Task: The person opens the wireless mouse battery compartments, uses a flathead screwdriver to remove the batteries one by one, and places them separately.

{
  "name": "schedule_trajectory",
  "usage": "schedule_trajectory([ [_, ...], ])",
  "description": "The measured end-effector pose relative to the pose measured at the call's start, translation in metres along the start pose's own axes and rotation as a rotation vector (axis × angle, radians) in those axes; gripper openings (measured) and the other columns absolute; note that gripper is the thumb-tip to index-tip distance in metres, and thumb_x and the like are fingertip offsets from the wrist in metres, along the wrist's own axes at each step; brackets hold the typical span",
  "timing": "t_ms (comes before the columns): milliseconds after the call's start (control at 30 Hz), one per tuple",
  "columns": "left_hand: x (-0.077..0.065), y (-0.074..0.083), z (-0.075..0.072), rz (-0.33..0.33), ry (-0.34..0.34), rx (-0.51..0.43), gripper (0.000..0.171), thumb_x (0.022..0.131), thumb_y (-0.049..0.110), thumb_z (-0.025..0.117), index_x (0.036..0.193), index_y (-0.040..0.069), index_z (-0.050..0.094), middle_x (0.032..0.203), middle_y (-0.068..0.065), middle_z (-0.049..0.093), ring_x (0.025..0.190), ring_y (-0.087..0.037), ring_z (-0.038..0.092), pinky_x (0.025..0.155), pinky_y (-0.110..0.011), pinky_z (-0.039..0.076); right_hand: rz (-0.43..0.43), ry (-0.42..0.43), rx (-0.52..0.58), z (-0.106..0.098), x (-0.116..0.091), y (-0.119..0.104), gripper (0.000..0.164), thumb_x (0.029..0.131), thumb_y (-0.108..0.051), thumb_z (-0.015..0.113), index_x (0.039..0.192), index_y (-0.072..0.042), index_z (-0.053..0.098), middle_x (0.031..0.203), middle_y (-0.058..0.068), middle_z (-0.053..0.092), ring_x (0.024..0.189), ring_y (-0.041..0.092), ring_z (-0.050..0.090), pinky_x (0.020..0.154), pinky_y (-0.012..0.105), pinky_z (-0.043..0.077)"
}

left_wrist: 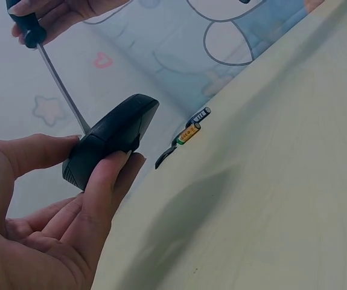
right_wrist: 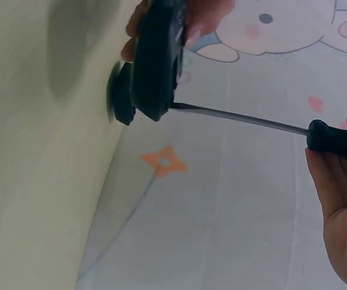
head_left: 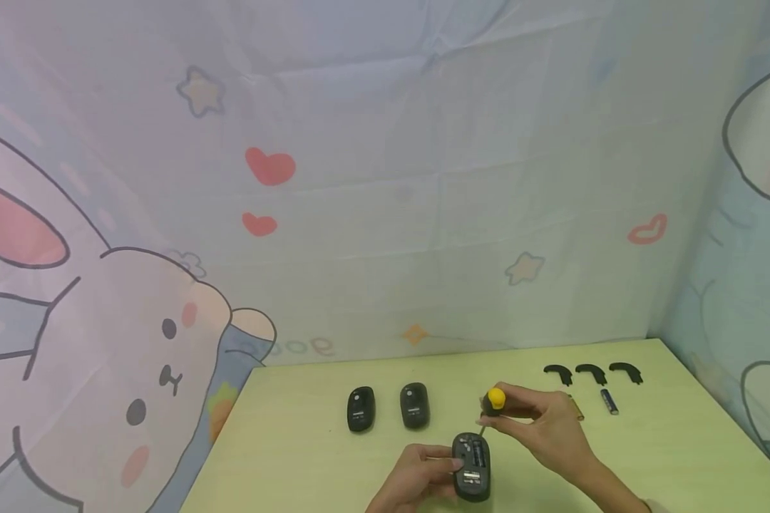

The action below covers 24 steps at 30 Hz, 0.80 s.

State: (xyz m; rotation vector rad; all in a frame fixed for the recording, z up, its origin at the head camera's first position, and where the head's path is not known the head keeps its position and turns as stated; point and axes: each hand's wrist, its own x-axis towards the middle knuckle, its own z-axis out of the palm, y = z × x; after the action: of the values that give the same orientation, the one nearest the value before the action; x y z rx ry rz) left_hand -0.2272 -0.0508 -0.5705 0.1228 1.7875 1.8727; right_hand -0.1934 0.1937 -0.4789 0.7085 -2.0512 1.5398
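Observation:
A black computer mouse (head_left: 471, 481) is held by my left hand (head_left: 417, 474), its underside turned up and a battery (head_left: 478, 454) showing in the bare compartment. In the left wrist view, thumb and fingers grip the mouse (left_wrist: 110, 136) by its sides, raised over the table. My right hand (head_left: 545, 427) holds a screwdriver (head_left: 496, 399) with a black and yellow handle. Its metal shaft (left_wrist: 63, 87) slants down, and the tip meets the end of the mouse. From the right wrist, the screwdriver handle (right_wrist: 336, 142) lies between thumb and fingers.
Two more black mice, a left one (head_left: 361, 409) and a right one (head_left: 414, 405), lie on the pale yellow table (head_left: 282, 456). At the back right are several curved black covers (head_left: 592, 372), a dark battery (head_left: 609, 401) and a gold battery (head_left: 576, 407). A printed curtain (head_left: 372, 271) hangs behind.

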Motion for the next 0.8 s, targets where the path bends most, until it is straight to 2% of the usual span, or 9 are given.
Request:
schedule_trajectory([
  [200,0.001,0.001,0.001,0.007,-0.008,-0.007,0.034,0.094,0.013,0.075,0.124,-0.002,0.074,0.111,-0.017,0.081,0.09,-0.016,0.08,0.071,-0.023,0.066,-0.072,0.0,-0.003,0.002,0.001,0.003,0.037,0.077,0.001,0.089,0.112,-0.005,0.078,0.099,0.011,0.083,0.09,0.002,0.078,0.076,0.025,0.067],
  [433,0.002,-0.003,0.001,-0.002,-0.002,-0.014,0.033,0.095,0.013,0.073,0.124,-0.003,0.073,0.11,-0.017,0.081,0.087,-0.014,0.078,0.069,-0.02,0.064,-0.087,0.007,-0.006,0.004,0.0,0.002,0.035,0.077,0.002,0.089,0.11,-0.005,0.078,0.098,0.01,0.083,0.089,0.001,0.078,0.075,0.025,0.067],
  [600,0.002,-0.002,0.002,0.004,0.022,-0.009,0.032,0.094,0.012,0.073,0.122,-0.003,0.074,0.107,-0.015,0.081,0.083,-0.013,0.077,0.068,-0.02,0.064,-0.106,0.023,-0.054,0.007,-0.001,0.003,0.038,0.075,0.002,0.091,0.11,-0.006,0.078,0.097,0.01,0.083,0.091,-0.003,0.077,0.075,0.022,0.066],
  [800,0.001,0.0,0.008,0.018,0.073,0.03,0.031,0.09,0.012,0.074,0.117,-0.002,0.076,0.105,-0.011,0.081,0.084,-0.012,0.077,0.073,-0.022,0.065,-0.214,0.036,-0.134,0.012,-0.002,0.003,0.05,0.07,0.006,0.092,0.116,-0.008,0.078,0.098,0.011,0.083,0.094,-0.007,0.075,0.075,0.017,0.064],
])
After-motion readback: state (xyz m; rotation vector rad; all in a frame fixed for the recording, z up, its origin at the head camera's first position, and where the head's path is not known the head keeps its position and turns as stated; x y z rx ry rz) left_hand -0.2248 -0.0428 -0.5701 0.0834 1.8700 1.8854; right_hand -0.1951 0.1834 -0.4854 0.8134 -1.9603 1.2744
